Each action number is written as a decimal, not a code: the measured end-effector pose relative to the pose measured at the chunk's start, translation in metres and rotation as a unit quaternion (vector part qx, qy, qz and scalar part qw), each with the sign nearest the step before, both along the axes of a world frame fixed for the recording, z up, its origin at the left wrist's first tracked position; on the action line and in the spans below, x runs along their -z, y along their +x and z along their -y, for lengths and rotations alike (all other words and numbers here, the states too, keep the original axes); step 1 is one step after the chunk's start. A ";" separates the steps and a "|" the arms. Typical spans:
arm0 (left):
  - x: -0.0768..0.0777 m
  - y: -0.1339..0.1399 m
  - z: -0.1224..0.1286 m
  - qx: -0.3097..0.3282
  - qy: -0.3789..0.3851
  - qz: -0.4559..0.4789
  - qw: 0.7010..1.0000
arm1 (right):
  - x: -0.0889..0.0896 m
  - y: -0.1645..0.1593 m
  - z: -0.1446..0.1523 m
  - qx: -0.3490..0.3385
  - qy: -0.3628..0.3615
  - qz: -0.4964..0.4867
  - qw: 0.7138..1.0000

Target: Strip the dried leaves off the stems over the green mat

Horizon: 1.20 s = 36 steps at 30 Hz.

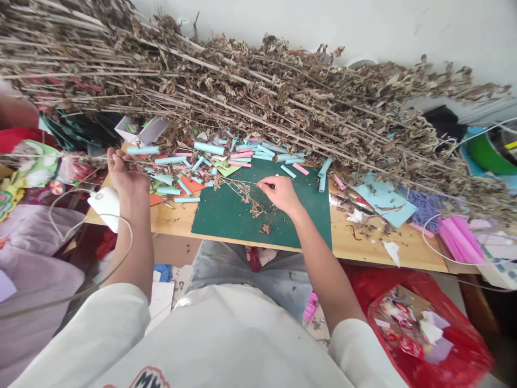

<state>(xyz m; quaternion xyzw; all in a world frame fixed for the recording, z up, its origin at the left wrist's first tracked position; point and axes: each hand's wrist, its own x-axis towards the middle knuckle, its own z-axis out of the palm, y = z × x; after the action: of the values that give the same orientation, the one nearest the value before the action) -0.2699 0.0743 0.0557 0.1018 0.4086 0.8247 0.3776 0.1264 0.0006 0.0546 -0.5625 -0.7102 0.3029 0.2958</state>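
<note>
My left hand (128, 175) is closed around a long dried plant stem (81, 157) at the left edge of the desk. The stem runs out past the hand to the left and seems to continue right toward the mat. Over the green mat (226, 215), my right hand (278, 191) pinches a thin dry stalk between thumb and fingertips. Below that stalk hangs a withered sprig (254, 206) with crumpled leaves. Between the hands lie several rolled paper tubes (209, 147), blue and pink. A leaf crumb (265, 229) rests near the mat's front edge.
A big heap of dried stalks (250, 91) spans the desk's back. Left, a white device (105, 207) sits by a looping cable. To the right are a blue paper sheet (383, 198), a dark pen (355, 205) and pink paper (460, 240). A red rubbish bag (456, 328) stands below.
</note>
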 end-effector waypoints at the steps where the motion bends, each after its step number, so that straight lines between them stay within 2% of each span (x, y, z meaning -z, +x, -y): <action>1: -0.001 0.000 0.000 -0.001 -0.006 -0.001 1.000 | 0.000 0.002 0.001 0.004 -0.001 -0.002 1.000; 6: 0.005 -0.007 0.000 -0.011 -0.033 -0.038 0.999 | 0.001 0.014 0.006 0.044 -0.007 -0.024 0.999; 11: 0.010 -0.007 -0.002 -0.018 -0.065 -0.071 0.995 | 0.000 0.029 0.009 0.035 -0.025 -0.013 0.999; 14: 0.013 -0.005 -0.003 -0.007 -0.055 -0.070 0.996 | -0.002 0.033 0.014 0.057 0.035 -0.005 0.998; 18: 0.017 -0.003 -0.004 0.011 -0.045 -0.078 0.996 | -0.012 0.028 0.035 0.145 0.112 -0.001 0.983; 20: 0.019 -0.002 -0.005 0.001 -0.045 -0.074 0.996 | -0.016 0.021 0.049 0.163 0.095 -0.021 0.982; 22: 0.021 -0.001 -0.006 -0.008 -0.038 -0.063 0.997 | -0.015 0.011 0.062 0.151 0.058 -0.041 0.986; 26: 0.027 -0.001 -0.006 -0.010 -0.021 -0.063 0.998 | 0.001 -0.003 0.072 0.143 0.022 -0.034 0.989; 28: 0.030 -0.002 -0.006 -0.005 -0.016 -0.062 0.998 | 0.011 -0.006 0.072 0.155 0.006 -0.068 0.986; 31: 0.034 -0.005 -0.006 0.004 -0.010 -0.052 0.999 | 0.018 -0.005 0.069 0.185 -0.062 -0.214 0.957; 34: 0.038 -0.010 -0.007 0.003 -0.011 -0.077 0.997 | 0.016 -0.003 0.067 0.220 -0.141 -0.376 0.889; 36: 0.043 -0.015 -0.008 0.007 -0.014 -0.113 0.993 | 0.014 -0.002 0.067 0.234 -0.171 -0.432 0.854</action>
<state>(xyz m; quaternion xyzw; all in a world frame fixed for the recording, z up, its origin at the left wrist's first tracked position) -0.2847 0.0820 0.0128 0.1921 0.4596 0.7993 0.3362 0.1243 -0.0663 0.0408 -0.5661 -0.2956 0.5541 0.5340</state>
